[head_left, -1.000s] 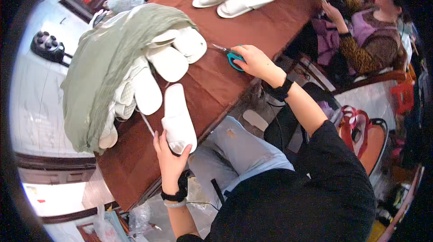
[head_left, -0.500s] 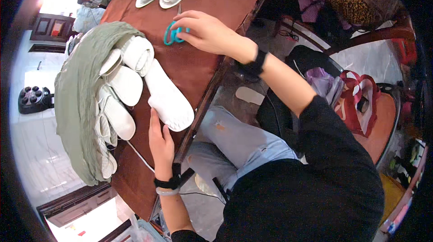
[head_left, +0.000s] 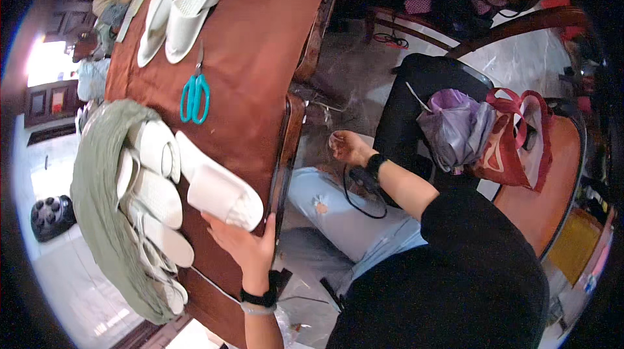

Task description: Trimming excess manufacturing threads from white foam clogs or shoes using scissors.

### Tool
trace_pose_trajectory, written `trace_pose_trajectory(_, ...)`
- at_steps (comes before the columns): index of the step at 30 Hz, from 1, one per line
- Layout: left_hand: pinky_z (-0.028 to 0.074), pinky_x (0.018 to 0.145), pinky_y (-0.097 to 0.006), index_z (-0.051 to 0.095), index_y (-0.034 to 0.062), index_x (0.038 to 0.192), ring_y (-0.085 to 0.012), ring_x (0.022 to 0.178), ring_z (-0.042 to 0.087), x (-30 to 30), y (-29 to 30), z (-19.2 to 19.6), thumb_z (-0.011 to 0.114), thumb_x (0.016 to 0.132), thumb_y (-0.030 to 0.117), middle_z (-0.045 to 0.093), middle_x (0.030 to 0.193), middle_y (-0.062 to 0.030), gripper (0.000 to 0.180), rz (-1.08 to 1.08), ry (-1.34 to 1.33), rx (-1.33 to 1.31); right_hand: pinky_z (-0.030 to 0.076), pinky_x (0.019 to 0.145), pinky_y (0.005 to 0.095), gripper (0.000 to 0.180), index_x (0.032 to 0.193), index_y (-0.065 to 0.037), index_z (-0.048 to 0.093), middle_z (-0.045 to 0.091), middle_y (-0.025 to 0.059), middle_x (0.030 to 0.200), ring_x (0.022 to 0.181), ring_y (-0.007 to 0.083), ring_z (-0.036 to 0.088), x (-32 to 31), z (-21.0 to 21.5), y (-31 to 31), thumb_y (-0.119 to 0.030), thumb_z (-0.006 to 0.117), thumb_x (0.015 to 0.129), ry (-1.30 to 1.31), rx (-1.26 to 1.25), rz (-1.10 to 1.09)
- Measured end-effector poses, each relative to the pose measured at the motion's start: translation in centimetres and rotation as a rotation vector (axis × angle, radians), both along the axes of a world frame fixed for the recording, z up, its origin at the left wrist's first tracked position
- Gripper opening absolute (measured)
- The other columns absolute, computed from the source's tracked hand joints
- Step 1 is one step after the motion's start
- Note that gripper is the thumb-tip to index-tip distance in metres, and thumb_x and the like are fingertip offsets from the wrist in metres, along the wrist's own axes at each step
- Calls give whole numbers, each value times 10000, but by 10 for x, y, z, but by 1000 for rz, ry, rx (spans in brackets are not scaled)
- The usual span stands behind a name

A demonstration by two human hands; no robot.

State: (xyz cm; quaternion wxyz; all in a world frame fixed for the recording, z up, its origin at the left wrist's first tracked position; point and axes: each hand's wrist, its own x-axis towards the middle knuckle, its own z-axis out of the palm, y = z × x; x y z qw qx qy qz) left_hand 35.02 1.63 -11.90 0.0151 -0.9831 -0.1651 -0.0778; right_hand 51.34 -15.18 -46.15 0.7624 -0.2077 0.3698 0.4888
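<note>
On the left, a pile of white slippers [head_left: 153, 193] lies on a green cloth [head_left: 97, 199]. Just right of it, the left hand [head_left: 244, 245] cups the near end of one white slipper [head_left: 218, 190] at the table edge [head_left: 286, 154] (its long side points far and left). The right hand [head_left: 348, 147] is off the table, fingers loosely curled with nothing in them, well apart from the slipper and from the teal scissors [head_left: 195, 95] farther off.

Looks to me like a small home workshop for finishing slippers: long brown table [head_left: 260, 43] carrying white slippers [head_left: 185, 8], teal scissors [head_left: 195, 97], more stacked on green cloth [head_left: 97, 180]. I see wooden chairs [head_left: 520, 24], tiled floor, dark household furniture.
</note>
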Motion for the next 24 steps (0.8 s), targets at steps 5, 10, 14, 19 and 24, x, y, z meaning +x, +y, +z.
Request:
trace_pose_trajectory(5, 122, 1090, -554, -76, -53, 1418, -508, 1344, 75, 5, 2, 2, 764, 689, 401, -12, 1436, -382, 1201, 30, 41, -109, 500, 682, 352, 232, 1069, -61, 516, 540, 88, 1055, 803, 239, 551, -1, -123, 37, -224, 501, 903, 78, -307, 34)
trace_pose_trajectory(10, 111, 1110, -501, -81, -93, 1403, -443, 1348, 149, 24, -18, 30, 804, 635, 393, 84, 1438, -356, 1269, 348, 325, 99, 503, 710, 419, 398, 1161, -54, 499, 516, 114, 1016, 845, 257, 544, -17, -207, 59, -325, 477, 870, 248, -502, -128)
trace_pose_trajectory(14, 144, 1085, -542, -87, -91, 1396, -480, 1306, 215, 81, -26, 14, 805, 633, 378, 142, 1417, -366, 1264, 428, 647, 352, 478, 646, 411, 332, 1071, -31, 497, 508, 134, 922, 768, 250, 519, -43, -233, 62, -289, 449, 867, 390, -251, -407)
trace_pose_trajectory(19, 166, 1070, -535, -43, -87, 1392, -464, 1273, 248, 119, -10, -23, 798, 637, 389, 174, 1404, -350, 1226, 285, 598, 409, 435, 539, 397, 260, 920, 7, 495, 494, 166, 766, 639, 238, 479, -81, -257, 102, -229, 400, 862, 529, 241, -825)
trace_pose_trajectory(24, 188, 1054, -528, 2, -82, 1387, -448, 1240, 281, 134, -13, -67, 792, 640, 401, 207, 1392, -333, 1189, 137, 571, 319, 445, 560, 431, 426, 910, 18, 466, 477, 158, 643, 549, 304, 479, -103, -313, 99, -399, 381, 912, 486, 298, -998)
